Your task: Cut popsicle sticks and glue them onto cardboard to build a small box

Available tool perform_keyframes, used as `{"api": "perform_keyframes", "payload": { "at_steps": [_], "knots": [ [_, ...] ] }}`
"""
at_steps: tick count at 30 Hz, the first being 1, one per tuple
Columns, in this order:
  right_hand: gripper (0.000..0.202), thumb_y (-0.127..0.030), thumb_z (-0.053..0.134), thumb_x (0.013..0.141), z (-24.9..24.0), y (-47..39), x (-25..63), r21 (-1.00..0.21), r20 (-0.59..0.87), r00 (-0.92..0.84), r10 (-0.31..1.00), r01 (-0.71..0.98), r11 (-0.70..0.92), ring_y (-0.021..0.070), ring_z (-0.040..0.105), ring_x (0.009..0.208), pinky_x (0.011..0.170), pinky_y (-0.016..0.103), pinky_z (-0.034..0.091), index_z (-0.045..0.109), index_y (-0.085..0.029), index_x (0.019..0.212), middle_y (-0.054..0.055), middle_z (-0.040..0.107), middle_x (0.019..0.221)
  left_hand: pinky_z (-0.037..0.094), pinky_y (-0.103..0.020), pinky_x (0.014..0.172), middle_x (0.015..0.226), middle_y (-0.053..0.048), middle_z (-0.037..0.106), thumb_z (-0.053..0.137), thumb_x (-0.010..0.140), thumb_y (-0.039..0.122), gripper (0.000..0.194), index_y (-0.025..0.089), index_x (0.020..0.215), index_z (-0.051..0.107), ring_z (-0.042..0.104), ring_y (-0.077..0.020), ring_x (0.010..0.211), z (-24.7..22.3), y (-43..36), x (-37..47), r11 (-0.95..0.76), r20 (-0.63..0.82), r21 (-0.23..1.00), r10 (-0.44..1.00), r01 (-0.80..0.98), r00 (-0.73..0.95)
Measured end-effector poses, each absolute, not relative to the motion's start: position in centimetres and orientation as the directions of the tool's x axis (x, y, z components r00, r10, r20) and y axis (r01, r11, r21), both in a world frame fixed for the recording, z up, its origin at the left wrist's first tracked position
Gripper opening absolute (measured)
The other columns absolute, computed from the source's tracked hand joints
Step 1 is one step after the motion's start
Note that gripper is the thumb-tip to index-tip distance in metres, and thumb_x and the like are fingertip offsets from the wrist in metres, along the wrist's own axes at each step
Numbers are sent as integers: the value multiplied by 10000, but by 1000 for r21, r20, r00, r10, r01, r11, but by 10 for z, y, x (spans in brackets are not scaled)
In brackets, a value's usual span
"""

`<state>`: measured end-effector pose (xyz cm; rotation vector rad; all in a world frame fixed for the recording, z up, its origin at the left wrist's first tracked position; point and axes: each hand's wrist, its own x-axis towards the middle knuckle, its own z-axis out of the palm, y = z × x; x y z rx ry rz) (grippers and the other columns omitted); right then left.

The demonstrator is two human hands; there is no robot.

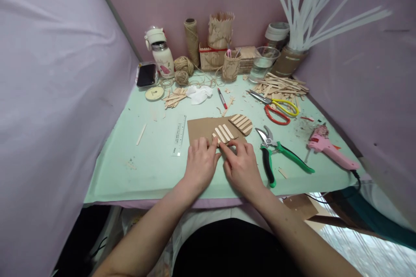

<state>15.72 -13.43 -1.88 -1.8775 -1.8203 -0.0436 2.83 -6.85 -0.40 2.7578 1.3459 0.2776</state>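
Note:
A small cardboard piece with pale craft sticks (223,132) laid in stripes lies on a larger brown cardboard sheet (199,127). My left hand (202,159) is at its lower left edge, fingers curled and pressed together, fingertips against it. From the right, my right hand (242,165) meets the same edge, its index finger pressing close to the left fingertips and its other fingers bent. My fingers cover the near edge of the piece. Just beyond it sits a second striped cardboard piece (241,124) with a rounded end.
Right of my hands lie green-handled pruning shears (276,149), scissors (276,106) and a pink glue gun (331,147). A clear ruler (179,135) is to the left. Behind stand a pile of craft sticks (279,86), a cup of water (262,65), twine balls (183,66) and a bottle (163,61).

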Motion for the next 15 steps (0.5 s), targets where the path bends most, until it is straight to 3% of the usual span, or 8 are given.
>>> {"api": "perform_keyframes", "payload": {
  "at_steps": [8,15],
  "knots": [
    [392,-112,537,861,-15,-128,159,-332,425,88,901,941,65,287,438,999,893,463,462,641,-150,1237,148,561,1115,421,-396,776,1026,-102,520,504,952,316,455,194,1389,464,468,-266,946,-1,-70,28,-600,101,156,800,785,591],
    [257,-175,538,916,-10,-119,163,-249,481,23,877,962,111,284,452,944,849,446,472,685,-137,1123,149,599,1035,425,-389,809,1066,-92,538,540,938,354,474,218,1386,466,484,-263,981,-1,-69,26,-588,79,183,808,788,584]
  ]
}}
